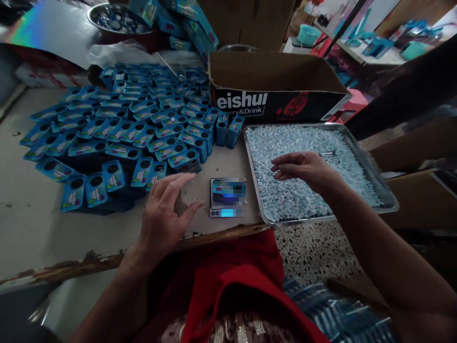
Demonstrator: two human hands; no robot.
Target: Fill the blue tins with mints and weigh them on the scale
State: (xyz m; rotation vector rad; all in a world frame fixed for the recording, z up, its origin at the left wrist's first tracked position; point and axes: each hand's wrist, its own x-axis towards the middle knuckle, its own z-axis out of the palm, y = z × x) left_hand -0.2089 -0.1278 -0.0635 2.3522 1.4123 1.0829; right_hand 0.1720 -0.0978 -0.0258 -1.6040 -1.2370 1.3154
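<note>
My left hand (166, 216) is at the table's front edge, beside the nearest blue boxes (96, 188). Its thumb and fingers are apart, with nothing between them. Over the metal tray (387, 200) of small pale blue and white tablets (296, 200), my right hand (303, 169) has its fingers pressed together. What they pinch, if anything, is too small to make out. A thin metal piece (326, 153) shows just behind that hand, among the tablets. Between both hands a phone (216, 213) lies on the table, its screen partly blurred.
Many blue boxes with dark round openings stand in rows at the left. Behind the tray is an open cardboard carton (278, 105). A metal bowl (119, 21) of small items and stacked blue cartons (196, 28) sit at the back. Brown cardboard (421, 200) stands right of the tray.
</note>
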